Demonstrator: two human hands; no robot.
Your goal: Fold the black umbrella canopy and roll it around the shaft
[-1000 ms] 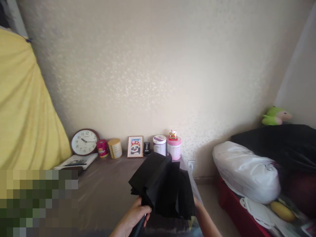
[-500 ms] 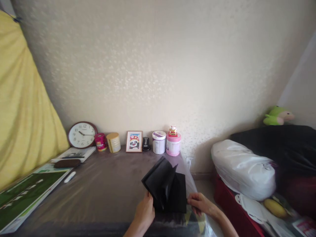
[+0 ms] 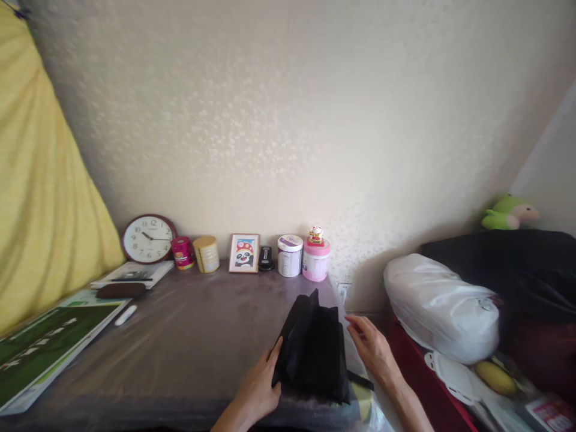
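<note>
A black folded item (image 3: 315, 354) with thin, stiff-looking leaves stands tilted and partly spread near the front right corner of the table; I cannot tell whether it is a bag or a folder. My left hand (image 3: 258, 384) grips its left edge, thumb on the near side and the other fingers partly hidden. Just off its upper right edge is my right hand (image 3: 371, 345), fingers bent, a little apart, with nothing seen in them. A narrow black strip (image 3: 360, 380) sticks out at the item's lower right, below my right hand.
Along the wall stand a clock (image 3: 149, 239), a pink can (image 3: 182, 252), a yellow can (image 3: 206, 254), a framed panda picture (image 3: 244, 254) and two tubs (image 3: 290, 256). A green board (image 3: 49, 351) and white marker (image 3: 125, 315) lie left. Right of the table is a white bag (image 3: 443, 309).
My right hand has let go of the item's lower right edge and moved up. The raised leaves have swung right and down, closing together. The black strip now shows.
</note>
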